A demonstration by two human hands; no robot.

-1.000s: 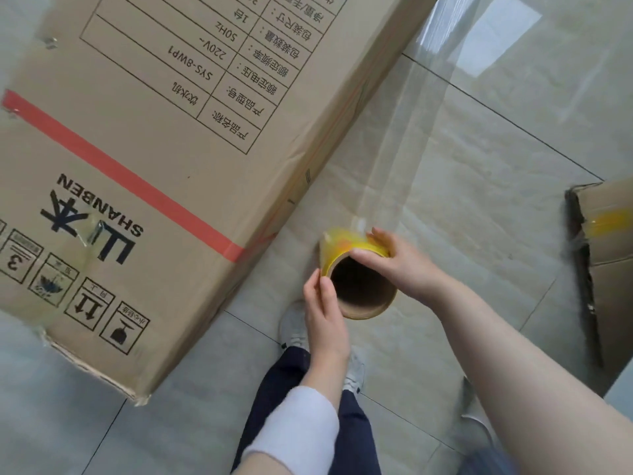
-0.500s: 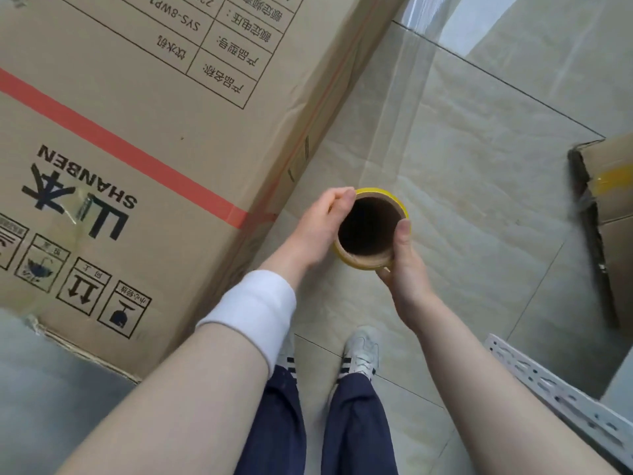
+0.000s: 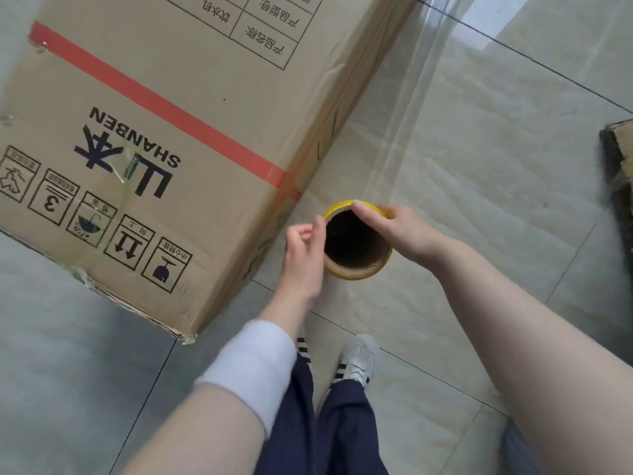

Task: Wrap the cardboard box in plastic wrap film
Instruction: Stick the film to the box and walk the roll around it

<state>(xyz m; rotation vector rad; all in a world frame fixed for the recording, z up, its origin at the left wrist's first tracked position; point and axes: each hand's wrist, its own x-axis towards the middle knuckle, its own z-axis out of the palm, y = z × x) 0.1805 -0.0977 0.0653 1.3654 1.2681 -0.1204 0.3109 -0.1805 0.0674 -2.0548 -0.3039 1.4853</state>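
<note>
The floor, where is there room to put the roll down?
Bare tiles lie open between the film sheet and the dark box edge at right. Grey tiles below the cardboard box are free too. It is crowded by the roll, both hands and the shoes.

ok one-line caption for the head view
Both hands steady a film roll beside the cardboard box.

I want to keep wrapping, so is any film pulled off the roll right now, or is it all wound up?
Pulled out. A clear sheet of film stretches from the roll, held by the right hand, up past the cardboard box.
</note>
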